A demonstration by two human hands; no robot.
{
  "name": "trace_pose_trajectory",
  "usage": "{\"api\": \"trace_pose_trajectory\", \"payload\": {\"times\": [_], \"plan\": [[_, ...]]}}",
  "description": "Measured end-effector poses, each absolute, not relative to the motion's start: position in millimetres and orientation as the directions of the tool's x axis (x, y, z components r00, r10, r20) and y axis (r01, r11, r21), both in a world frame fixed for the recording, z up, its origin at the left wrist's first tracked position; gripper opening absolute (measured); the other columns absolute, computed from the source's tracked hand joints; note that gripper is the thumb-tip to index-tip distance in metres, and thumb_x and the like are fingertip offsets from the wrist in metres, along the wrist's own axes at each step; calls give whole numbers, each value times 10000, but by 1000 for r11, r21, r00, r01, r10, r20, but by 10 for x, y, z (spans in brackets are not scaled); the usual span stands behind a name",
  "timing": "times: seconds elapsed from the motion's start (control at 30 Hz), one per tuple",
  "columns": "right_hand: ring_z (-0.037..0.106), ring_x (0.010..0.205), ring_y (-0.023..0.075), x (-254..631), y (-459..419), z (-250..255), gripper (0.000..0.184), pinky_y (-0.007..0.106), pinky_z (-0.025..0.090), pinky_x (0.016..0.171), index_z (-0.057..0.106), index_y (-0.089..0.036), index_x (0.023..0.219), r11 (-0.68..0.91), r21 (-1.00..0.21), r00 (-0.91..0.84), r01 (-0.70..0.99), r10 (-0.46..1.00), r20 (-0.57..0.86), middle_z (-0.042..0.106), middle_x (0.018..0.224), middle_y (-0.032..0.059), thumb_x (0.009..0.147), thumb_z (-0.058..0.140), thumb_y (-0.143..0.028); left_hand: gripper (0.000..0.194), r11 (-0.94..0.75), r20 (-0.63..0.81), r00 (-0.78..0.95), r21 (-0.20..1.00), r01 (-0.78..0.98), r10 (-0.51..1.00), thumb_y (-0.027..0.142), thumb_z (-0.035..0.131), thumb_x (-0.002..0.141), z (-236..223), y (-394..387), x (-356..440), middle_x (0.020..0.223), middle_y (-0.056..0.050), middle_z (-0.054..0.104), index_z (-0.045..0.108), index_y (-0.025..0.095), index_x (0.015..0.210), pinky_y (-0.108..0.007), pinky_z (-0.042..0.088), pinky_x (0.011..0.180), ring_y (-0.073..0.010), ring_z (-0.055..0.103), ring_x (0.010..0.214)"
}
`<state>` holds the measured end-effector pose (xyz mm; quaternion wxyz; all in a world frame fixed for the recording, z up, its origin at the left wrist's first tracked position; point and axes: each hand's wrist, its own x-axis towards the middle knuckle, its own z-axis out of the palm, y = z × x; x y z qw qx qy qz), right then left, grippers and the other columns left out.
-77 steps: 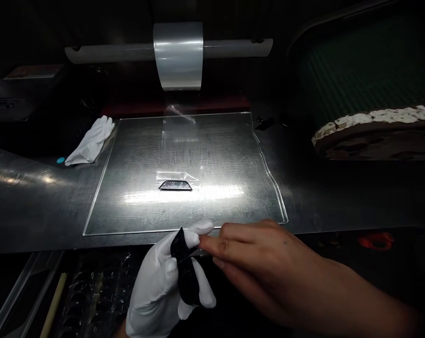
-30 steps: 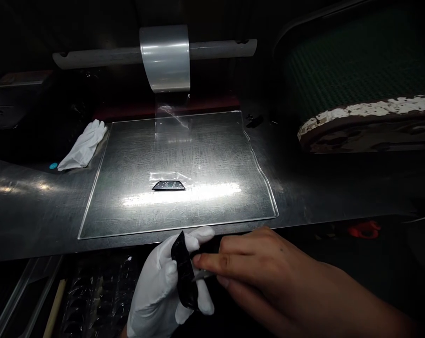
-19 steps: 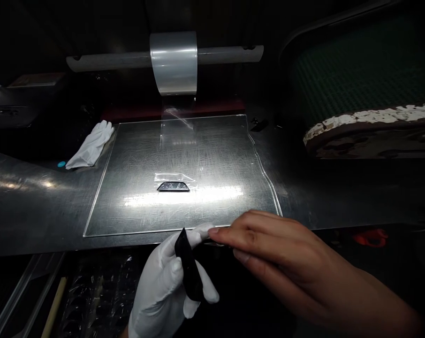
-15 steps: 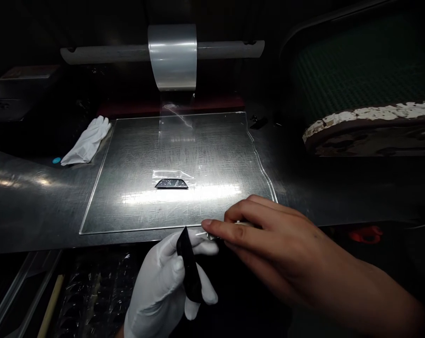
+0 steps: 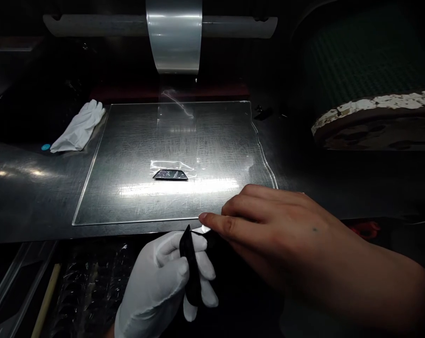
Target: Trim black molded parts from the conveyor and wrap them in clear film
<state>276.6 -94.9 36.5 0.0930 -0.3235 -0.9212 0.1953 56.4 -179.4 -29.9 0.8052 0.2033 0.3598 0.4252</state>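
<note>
My left hand (image 5: 159, 277), in a white glove, grips a narrow black part (image 5: 190, 267) with a pointed upper end, tilted upright between thumb and fingers. My bare right hand (image 5: 265, 230) is closed around a slim tool, seemingly a craft knife (image 5: 204, 229). Its bright, thin tip lies close to the top end of the black part; whether they touch I cannot tell. The handle is hidden under my fingers. Beyond my hands, a similar black part (image 5: 170, 175) with a shiny face lies on clear film on the glass plate (image 5: 128, 141).
A roll of clear film (image 5: 173, 37) hangs on a pale bar (image 5: 100, 26) at the back. A white glove (image 5: 79, 126) and a blue dot (image 5: 45, 147) are at left. A clear moulded tray (image 5: 93, 286) sits lower left, and a red object (image 5: 365, 229) at right.
The view has tipped slightly downward, so the bench appears higher. The tool's tip has come closer to the upper end of the held black part. Both grips stay the same.
</note>
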Motion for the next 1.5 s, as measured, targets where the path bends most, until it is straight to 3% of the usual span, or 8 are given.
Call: {"api": "trace_pose_trajectory", "payload": {"times": [0.33, 0.6, 0.77, 1.0, 1.1, 1.23, 1.3, 1.5], "plan": [[586, 840, 179, 2796, -979, 376, 293, 313, 451, 690, 677, -295, 1342, 690, -451, -756, 566, 652, 49, 695, 983, 2, 1097, 517, -303, 431, 581, -471, 340, 649, -492, 814, 537, 796, 850, -239, -1786, 570, 831, -63, 723, 744, 178, 1081, -137, 446, 410, -151, 692, 581], [578, 816, 194, 2784, -1002, 366, 290, 326, 458, 666, 695, -252, 1311, 711, -410, -764, 572, 643, 48, 685, 939, 17, 1080, 520, -265, 477, 622, -584, 231, 668, -409, 778, 572, 853, 774, -130, -1767, 645, 799, -62, 743, 763, 165, 1008, -139, 409, 419, -73, 570, 456], [576, 793, 203, 2773, -996, 351, 314, 332, 461, 639, 703, -228, 1325, 735, -358, -762, 576, 641, 92, 683, 903, 25, 1066, 525, -239, 504, 650, -628, 188, 681, -337, 755, 622, 854, 743, -58, -1746, 657, 810, -42, 715, 759, 192, 988, -160, 412, 424, -162, 679, 570], [596, 811, 216, 2769, -983, 282, 305, 355, 448, 635, 699, -222, 1326, 743, -351, -768, 569, 634, 97, 699, 934, 31, 1063, 547, -250, 417, 642, -548, 335, 636, -427, 766, 519, 803, 850, -213, -1773, 567, 821, -59, 723, 740, 165, 1062, -134, 412, 418, -84, 600, 490], [620, 891, 208, 2800, -999, 214, 318, 353, 483, 712, 651, -211, 1379, 724, -445, -750, 526, 642, 158, 711, 1025, 37, 1080, 548, -244, 404, 640, -499, 401, 585, -498, 768, 510, 763, 890, -281, -1778, 552, 848, -60, 721, 731, 173, 1111, -134, 421, 404, -111, 647, 532], [654, 954, 136, 2856, -1041, 164, 338, 275, 501, 818, 577, -166, 1409, 620, -642, -659, 451, 717, 229, 710, 1123, 32, 1073, 540, -139, 256, 541, -532, 239, 536, -648, 812, 373, 782, 903, -227, -1755, 571, 890, -45, 771, 754, 204, 1093, -235, 619, 746, -186, 762, 827], [667, 937, 117, 2866, -1064, 179, 321, 251, 497, 806, 576, -194, 1388, 576, -677, -655, 458, 734, 181, 713, 1116, 10, 1073, 537, -143, 224, 456, -544, 127, 528, -716, 830, 327, 805, 884, -165, -1730, 574, 945, -39, 803, 768, 221, 1077, -310, 610, 944, -208, 765, 951], [681, 825, 116, 2788, -1121, 309, 143, 285, 474, 728, 624, -303, 1189, 539, -638, -704, 550, 710, -7, 717, 1015, -61, 1097, 520, -269, 253, 367, -562, 2, 537, -759, 827, 338, 887, 801, -38, -1675, 562, 981, 3, 831, 806, 253, 1025, -288, 625, 943, -209, 792, 927]]}}
